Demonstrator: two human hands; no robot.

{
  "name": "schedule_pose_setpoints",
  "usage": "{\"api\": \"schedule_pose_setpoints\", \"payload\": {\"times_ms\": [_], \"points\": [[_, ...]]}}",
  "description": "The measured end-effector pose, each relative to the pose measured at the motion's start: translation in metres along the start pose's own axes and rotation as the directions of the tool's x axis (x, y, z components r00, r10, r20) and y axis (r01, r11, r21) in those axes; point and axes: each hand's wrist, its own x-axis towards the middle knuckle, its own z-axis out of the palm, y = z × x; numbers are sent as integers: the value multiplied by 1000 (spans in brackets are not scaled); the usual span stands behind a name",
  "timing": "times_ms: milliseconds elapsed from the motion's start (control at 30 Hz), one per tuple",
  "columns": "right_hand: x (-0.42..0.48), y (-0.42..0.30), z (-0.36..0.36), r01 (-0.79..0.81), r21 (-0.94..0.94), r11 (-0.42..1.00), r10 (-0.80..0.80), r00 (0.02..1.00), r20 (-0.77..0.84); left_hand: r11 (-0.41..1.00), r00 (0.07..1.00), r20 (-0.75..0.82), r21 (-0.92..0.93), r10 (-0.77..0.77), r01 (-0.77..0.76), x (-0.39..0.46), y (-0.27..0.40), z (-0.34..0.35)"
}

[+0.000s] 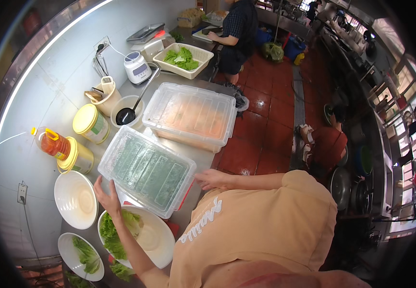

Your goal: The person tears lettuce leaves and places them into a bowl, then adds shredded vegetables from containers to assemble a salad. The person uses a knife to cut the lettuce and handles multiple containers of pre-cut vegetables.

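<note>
A lidded clear plastic storage box [146, 171] with green contents sits at an angle on the steel counter. My left hand [108, 196] is at its left corner, fingers spread. At the box's right side is my right hand [211, 179], fingertips at or very near the lid's edge; whether they press on it cannot be told. Behind stands a second lidded plastic box [190, 115] with orange contents. Below my left hand, a large white bowl [154, 237] holds lettuce leaves [112, 237], partly hidden by my forearm.
A white bowl [76, 199] and a smaller one with lettuce [98, 257] stand at left. Along the wall are yellow-lidded tubs [91, 124], an orange-red bottle [53, 143], a ladle [126, 116] in a container and a blender base [137, 68]. Co-workers stand behind and crouch at right.
</note>
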Motion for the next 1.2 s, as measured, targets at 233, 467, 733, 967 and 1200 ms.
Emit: {"api": "schedule_pose_setpoints", "payload": {"times_ms": [233, 467, 733, 967, 1200], "points": [[8, -13, 18, -133, -5, 991, 130, 967, 221, 981, 951, 303, 194, -70, 10, 117, -83, 65], [11, -14, 1, -55, 81, 995, 43, 989, 142, 985, 704, 691, 97, -168, 140, 162, -122, 111], [10, -15, 6, 80, 87, 993, -85, 995, 57, 800, 582, 755, -132, -301, 586, 166, -162, 105], [27, -12, -1, 49, -88, 995, -52, 998, -24, 881, 672, 711, -161, -209, 445, 158, -163, 109], [23, -21, 0, 157, -473, 867, -240, 963, -121, 958, 742, 649, -69, -168, 277, 145, -155, 98]]}}
